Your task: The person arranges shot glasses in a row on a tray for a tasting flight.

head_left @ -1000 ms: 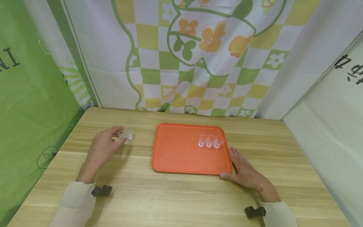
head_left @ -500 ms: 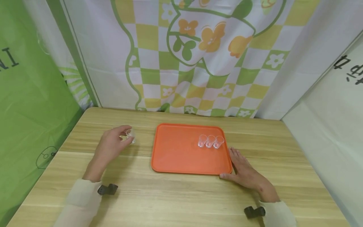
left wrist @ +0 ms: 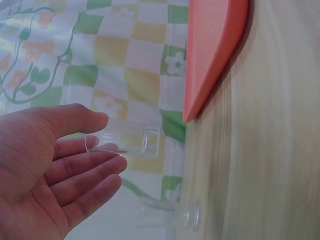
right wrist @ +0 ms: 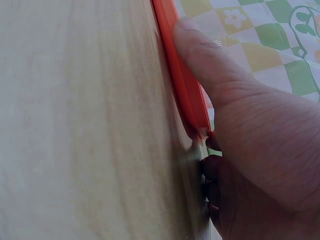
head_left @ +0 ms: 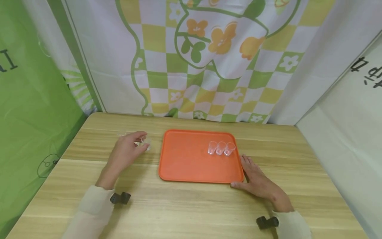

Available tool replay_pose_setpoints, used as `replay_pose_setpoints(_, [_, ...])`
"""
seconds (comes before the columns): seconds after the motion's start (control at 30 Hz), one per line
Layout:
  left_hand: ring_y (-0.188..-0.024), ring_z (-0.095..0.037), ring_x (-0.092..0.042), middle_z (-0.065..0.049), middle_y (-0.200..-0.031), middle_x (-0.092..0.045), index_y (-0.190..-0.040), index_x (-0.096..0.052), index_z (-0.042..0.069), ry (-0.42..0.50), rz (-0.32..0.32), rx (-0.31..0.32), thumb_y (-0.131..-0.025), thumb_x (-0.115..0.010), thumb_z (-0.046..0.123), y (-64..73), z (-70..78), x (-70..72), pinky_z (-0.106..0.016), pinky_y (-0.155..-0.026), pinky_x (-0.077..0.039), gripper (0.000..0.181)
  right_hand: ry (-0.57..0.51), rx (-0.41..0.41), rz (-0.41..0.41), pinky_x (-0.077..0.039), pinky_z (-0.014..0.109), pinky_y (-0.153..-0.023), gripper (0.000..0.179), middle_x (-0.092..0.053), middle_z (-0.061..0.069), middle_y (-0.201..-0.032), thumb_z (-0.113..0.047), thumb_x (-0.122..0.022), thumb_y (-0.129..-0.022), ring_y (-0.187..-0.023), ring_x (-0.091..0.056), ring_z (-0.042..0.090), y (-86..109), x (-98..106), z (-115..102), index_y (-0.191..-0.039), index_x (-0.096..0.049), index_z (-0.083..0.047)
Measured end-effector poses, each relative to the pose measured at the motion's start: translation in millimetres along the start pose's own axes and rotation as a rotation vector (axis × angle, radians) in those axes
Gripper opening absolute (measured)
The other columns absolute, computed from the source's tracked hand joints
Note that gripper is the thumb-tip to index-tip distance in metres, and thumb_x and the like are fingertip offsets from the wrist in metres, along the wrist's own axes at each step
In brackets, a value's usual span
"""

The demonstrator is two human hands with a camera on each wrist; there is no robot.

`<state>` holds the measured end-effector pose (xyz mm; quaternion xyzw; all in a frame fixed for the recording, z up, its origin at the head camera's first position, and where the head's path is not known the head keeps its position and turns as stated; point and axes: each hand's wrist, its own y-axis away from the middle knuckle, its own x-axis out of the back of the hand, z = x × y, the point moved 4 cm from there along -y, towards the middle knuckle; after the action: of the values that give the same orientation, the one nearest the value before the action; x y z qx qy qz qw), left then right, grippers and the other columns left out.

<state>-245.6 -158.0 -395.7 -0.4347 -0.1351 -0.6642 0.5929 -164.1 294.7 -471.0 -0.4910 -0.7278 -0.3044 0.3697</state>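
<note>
My left hand pinches a small clear shot glass between thumb and fingers, upright and just left of the orange tray. In the left wrist view its base is clear of the tabletop. A second clear glass stands on the table behind that hand, mostly hidden in the head view. Three matching glasses form a row at the tray's right side. At the tray's near right corner rests my right hand, fingers extended along the right edge and thumb at the front rim.
A wooden table carries everything. Behind it hangs a patterned curtain; a green cloth borders the left and a white sheet the right. Bare wood lies between the left hand and the tray.
My left hand has moved right toward the tray with its glass, leaving another glass behind to its left. The right hand, the tray and the row of three stay put.
</note>
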Motion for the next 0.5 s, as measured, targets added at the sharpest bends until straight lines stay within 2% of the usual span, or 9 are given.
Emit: replay_pose_setpoints(0.5, [-0.098,-0.032,-0.072,-0.018,-0.113,-0.073,-0.126,-0.069,-0.003,0.035,-0.047,-0.024,-0.092,-0.079,0.015,-4.2,10.7,-21.5,-0.047,-0.082,-0.060,0.040,-0.006,-0.002,0.001,-0.009,0.070,-0.118,0.113,-0.005,0.030,-0.167,-0.054,-0.074,-0.091,-0.152,-0.005,0.049,0.0,1,-2,-0.163,-0.009,0.004])
